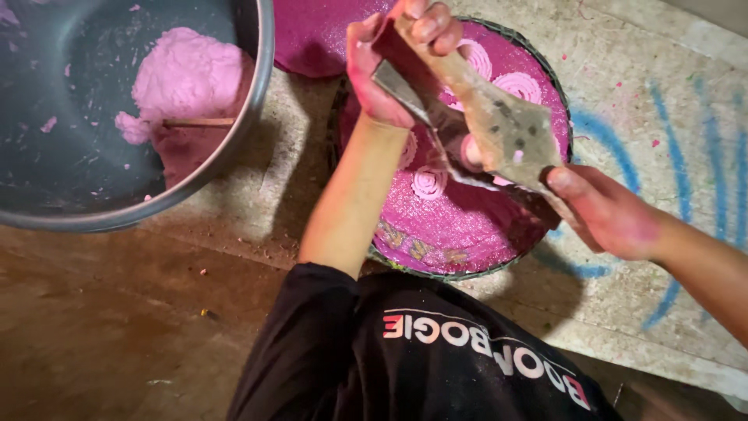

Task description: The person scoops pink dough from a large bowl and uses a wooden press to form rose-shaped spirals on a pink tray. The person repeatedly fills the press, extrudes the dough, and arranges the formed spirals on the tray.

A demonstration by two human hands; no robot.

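Observation:
My left hand (pixel 389 70) grips the far end of a worn wooden and metal press (pixel 506 129), fingers wrapped over its handles. My right hand (pixel 600 210) holds the press's near end from below. The press hangs tilted over a round tray (pixel 467 273) lined with magenta cloth. Several pink dough spirals (pixel 428 183) lie on the cloth under and beside the press. Both hands are stained pink.
A large metal bowl (pixel 234 148) at the upper left holds a lump of pink dough (pixel 187 74) and a thin wooden stick (pixel 199 122). A second magenta-covered tray (pixel 319 35) sits beyond. The concrete slab (pixel 670 101) carries blue paint streaks. My black shirt (pixel 436 359) fills the bottom.

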